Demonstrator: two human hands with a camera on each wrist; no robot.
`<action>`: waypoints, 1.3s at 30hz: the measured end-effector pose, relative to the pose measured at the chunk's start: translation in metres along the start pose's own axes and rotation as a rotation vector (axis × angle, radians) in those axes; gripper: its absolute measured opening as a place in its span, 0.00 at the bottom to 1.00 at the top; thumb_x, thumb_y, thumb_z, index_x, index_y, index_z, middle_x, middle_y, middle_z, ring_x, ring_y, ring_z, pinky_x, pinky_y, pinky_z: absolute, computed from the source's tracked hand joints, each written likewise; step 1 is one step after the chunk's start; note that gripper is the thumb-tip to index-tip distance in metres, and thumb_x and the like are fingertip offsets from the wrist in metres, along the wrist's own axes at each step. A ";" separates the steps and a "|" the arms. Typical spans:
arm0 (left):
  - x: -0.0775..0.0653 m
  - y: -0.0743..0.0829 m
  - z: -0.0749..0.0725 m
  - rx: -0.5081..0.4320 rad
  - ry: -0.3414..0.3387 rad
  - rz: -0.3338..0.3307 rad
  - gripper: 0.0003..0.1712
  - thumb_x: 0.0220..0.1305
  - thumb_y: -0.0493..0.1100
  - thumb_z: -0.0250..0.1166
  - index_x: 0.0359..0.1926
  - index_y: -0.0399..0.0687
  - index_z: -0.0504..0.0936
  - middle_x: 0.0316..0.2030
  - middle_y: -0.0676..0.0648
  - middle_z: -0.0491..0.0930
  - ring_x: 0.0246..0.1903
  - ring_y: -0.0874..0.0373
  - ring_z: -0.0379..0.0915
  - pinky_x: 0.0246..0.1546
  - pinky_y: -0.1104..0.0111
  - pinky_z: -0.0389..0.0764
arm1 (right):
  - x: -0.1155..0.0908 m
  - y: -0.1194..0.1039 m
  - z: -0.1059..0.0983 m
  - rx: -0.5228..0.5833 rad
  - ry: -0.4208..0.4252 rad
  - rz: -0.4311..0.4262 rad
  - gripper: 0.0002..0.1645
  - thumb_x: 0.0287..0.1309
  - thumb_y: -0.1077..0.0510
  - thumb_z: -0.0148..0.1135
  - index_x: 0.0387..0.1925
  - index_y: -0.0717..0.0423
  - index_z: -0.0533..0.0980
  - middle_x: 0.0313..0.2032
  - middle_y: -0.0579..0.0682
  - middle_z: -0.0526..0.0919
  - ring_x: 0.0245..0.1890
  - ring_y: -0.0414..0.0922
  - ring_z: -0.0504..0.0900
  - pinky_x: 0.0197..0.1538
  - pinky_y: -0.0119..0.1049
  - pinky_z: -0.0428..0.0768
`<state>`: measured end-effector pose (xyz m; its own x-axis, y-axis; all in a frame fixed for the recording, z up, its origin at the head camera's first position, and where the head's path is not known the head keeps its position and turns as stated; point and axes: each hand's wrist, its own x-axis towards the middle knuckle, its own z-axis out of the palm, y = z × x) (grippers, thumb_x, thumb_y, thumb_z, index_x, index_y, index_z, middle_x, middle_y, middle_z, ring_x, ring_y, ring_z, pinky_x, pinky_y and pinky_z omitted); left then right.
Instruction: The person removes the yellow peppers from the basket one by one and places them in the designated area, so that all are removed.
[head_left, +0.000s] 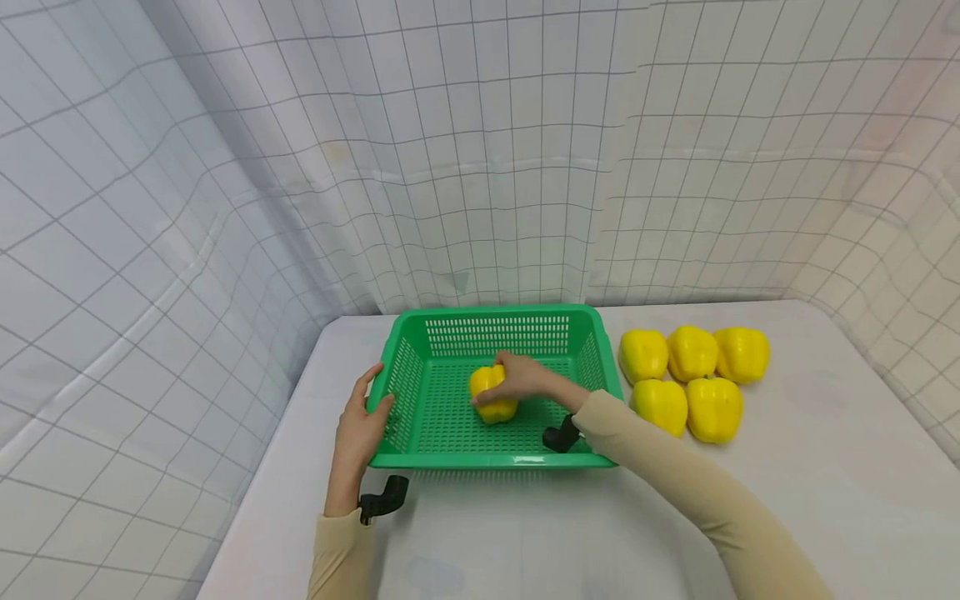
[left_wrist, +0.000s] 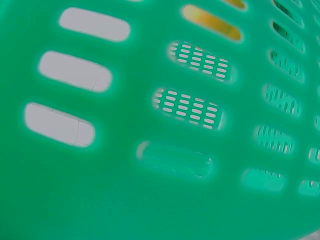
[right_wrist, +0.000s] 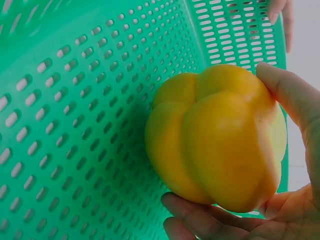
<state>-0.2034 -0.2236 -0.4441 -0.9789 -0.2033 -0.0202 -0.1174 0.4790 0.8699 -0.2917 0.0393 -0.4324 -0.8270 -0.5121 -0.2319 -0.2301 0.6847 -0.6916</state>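
A yellow bell pepper (head_left: 487,380) is in my right hand (head_left: 521,377), inside the green plastic basket (head_left: 495,461). Thumb and fingers grip the bell pepper (right_wrist: 215,135) from opposite sides in the right wrist view, close over the slotted floor. At the basket's left side, my left hand (head_left: 360,427) holds the rim, with the thumb and fingers spread along it. Green slotted wall (left_wrist: 115,195) fills the left wrist view, which hides the left hand there; a bit of yellow shows through one slot.
Several more yellow bell peppers (head_left: 693,354) sit in two rows on the white table (head_left: 795,467), just right of the basket. Behind the table hangs a white curtain (head_left: 480,167) with a grid pattern, which also runs along both sides.
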 end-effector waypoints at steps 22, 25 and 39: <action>0.000 0.002 -0.001 -0.002 -0.010 -0.005 0.31 0.71 0.45 0.53 0.72 0.61 0.57 0.52 0.32 0.73 0.36 0.44 0.75 0.27 0.59 0.74 | -0.020 -0.006 -0.019 0.122 0.126 -0.021 0.43 0.45 0.38 0.71 0.54 0.59 0.65 0.39 0.52 0.75 0.35 0.47 0.75 0.37 0.37 0.75; 0.000 0.002 -0.001 0.002 -0.013 -0.003 0.31 0.71 0.45 0.53 0.72 0.61 0.57 0.53 0.33 0.73 0.37 0.44 0.75 0.27 0.61 0.73 | -0.024 -0.008 -0.023 0.157 0.147 -0.029 0.42 0.45 0.40 0.71 0.54 0.59 0.64 0.40 0.53 0.75 0.36 0.47 0.75 0.37 0.37 0.75; 0.000 0.002 -0.001 -0.002 -0.013 -0.002 0.31 0.71 0.45 0.53 0.72 0.60 0.57 0.53 0.32 0.73 0.37 0.43 0.74 0.27 0.61 0.72 | -0.041 -0.013 -0.030 0.276 0.270 -0.036 0.45 0.43 0.42 0.74 0.55 0.56 0.61 0.43 0.56 0.75 0.37 0.49 0.76 0.36 0.39 0.76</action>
<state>-0.2030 -0.2234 -0.4413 -0.9807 -0.1934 -0.0282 -0.1191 0.4770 0.8708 -0.2707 0.0670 -0.3931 -0.9348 -0.3528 -0.0415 -0.1446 0.4845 -0.8627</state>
